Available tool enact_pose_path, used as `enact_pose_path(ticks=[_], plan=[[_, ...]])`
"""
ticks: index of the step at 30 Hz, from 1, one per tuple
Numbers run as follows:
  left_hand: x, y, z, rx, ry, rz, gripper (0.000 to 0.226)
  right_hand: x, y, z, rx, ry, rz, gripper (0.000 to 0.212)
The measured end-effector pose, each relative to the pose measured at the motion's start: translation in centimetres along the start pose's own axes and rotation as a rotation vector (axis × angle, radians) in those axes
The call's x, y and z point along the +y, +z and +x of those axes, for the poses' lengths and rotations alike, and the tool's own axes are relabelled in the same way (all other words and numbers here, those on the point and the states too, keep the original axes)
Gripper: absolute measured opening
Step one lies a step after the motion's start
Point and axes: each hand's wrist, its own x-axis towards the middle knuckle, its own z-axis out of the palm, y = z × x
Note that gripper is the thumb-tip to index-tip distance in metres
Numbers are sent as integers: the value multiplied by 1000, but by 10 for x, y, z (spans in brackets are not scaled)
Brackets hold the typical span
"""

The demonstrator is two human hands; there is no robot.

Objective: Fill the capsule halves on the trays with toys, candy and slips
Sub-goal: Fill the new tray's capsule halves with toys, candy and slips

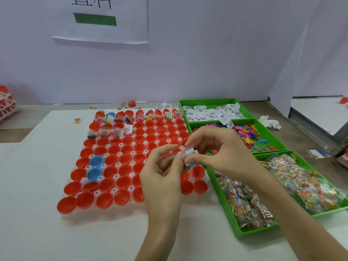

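A clear tray [114, 191] holds rows of red capsule halves [111, 170] and a few blue ones [96, 161]. The two far rows carry toys and folded white slips [128, 129]. Over the tray's right side, my left hand [162, 178] and my right hand [222, 149] meet and together pinch a small folded slip [190, 154]. Part of the tray's right side is hidden behind my hands.
Three green bins stand on the right: slips [211, 112] at the back, coloured plastic toys [250, 136] in the middle, candy packets [282, 187] nearest. A crumpled tissue [269, 122] lies beyond them. Loose candy [77, 120] and a red capsule [131, 103] lie behind the tray.
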Motion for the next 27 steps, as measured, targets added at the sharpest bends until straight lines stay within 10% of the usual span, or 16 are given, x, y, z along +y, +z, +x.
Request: enact_pose_path(ticks=[18,27], plan=[[6,-1,1,53,-85,-112,21,-4,9,0,31,12,161,21],[12,1,3,-189,-125,-243,32,-9,-4,3,22,90,437,14]])
